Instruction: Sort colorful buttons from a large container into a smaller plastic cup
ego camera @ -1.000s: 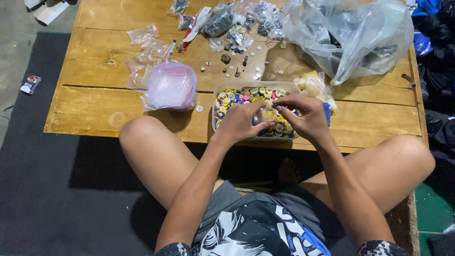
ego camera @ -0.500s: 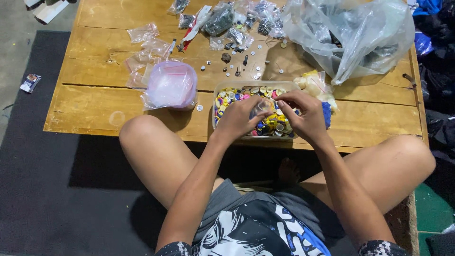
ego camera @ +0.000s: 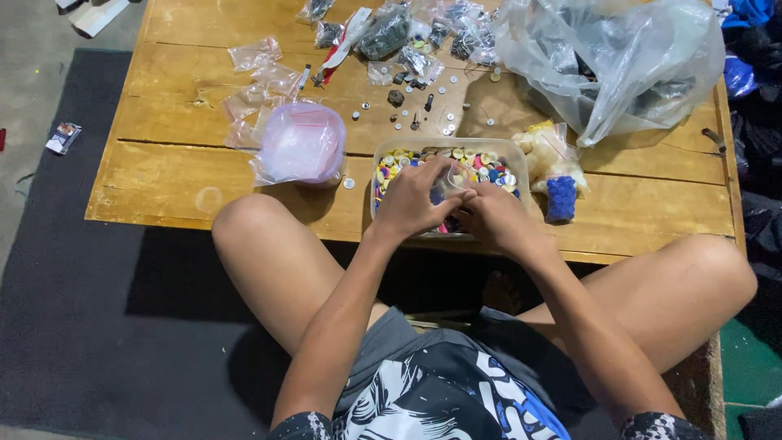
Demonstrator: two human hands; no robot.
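Note:
A clear plastic tub (ego camera: 391,148) full of several small coloured round pieces sits at the near edge of a low wooden table (ego camera: 163,175). Both hands hover over it. My left hand (ego camera: 411,202) and my right hand (ego camera: 497,216) meet above the tub and together pinch a small clear plastic bag (ego camera: 453,179) between their fingertips. The bag's contents are too small to make out. My bare knees rise on either side below the table edge.
A pink-lidded round container (ego camera: 301,144) stands left of the tub. Small bags of yellow and blue pieces (ego camera: 554,167) lie to its right. Empty little bags (ego camera: 257,69), loose small parts (ego camera: 407,110) and a big crumpled clear bag (ego camera: 619,57) fill the far side.
Both hands have drawn closer together and slightly toward me over the tub, now holding the small clear bag between them.

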